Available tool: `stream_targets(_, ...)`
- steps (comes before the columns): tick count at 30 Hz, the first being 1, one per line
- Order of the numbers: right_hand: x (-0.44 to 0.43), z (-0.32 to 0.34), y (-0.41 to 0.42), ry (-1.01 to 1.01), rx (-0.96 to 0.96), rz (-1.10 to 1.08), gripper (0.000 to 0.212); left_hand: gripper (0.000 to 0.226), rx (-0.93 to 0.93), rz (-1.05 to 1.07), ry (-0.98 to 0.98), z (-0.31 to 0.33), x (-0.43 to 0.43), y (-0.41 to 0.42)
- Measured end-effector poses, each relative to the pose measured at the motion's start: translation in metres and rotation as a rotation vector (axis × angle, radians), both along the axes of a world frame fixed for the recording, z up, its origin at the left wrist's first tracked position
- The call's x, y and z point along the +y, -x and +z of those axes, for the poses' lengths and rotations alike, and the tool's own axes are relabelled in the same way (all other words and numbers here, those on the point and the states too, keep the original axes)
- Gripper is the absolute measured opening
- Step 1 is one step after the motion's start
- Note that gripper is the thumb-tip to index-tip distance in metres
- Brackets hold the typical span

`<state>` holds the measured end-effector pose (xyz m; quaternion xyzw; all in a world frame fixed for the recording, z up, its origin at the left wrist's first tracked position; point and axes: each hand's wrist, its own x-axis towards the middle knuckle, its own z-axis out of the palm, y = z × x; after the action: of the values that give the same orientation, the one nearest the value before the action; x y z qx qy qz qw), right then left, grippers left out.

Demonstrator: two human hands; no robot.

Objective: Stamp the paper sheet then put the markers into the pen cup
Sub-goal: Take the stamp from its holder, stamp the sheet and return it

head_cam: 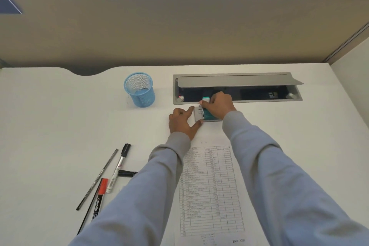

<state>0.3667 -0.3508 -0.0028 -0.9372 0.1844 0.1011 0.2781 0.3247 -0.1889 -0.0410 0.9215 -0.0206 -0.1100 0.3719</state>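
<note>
A printed paper sheet (209, 185) with a table lies on the white desk between my arms. Beyond its far edge, my left hand (182, 122) pinches the left side of a grey ink pad case (198, 115). My right hand (218, 106) grips a teal and white stamp (205, 100) standing on the pad. Left of the sheet lie a white marker with a black cap (119, 166), a red-capped black marker (99, 197), a short black marker (126, 173) partly under my left sleeve, and two thin dark pens (99, 175). The blue mesh pen cup (139, 90) stands empty at the back.
An open grey cable tray (237, 88) with a raised lid is sunk into the desk just behind my hands. A beige partition wall (179, 30) closes off the back of the desk. A curved notch (87, 71) cuts the desk's far left edge.
</note>
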Motion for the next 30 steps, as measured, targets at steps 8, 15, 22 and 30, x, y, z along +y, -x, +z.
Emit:
stream_targets(8,0.004,-0.014,0.029,-0.141,-0.262,-0.163,0.046,0.06,-0.002,0.005,0.052,0.005,0.002,0.003)
stream_targets(15,-0.001,-0.036,0.073,-0.172,-0.444,-0.367,0.019,0.055,0.008,0.01,0.074,0.004,0.002,0.003)
stream_targets(22,-0.002,-0.04,0.075,-0.168,-0.375,-0.37,0.019,0.052,0.004,0.009,0.088,0.008,0.003,0.004)
stream_targets(30,-0.001,-0.039,0.081,-0.207,-0.379,-0.424,0.022,0.054,0.074,0.03,0.125,0.019,0.007,0.006)
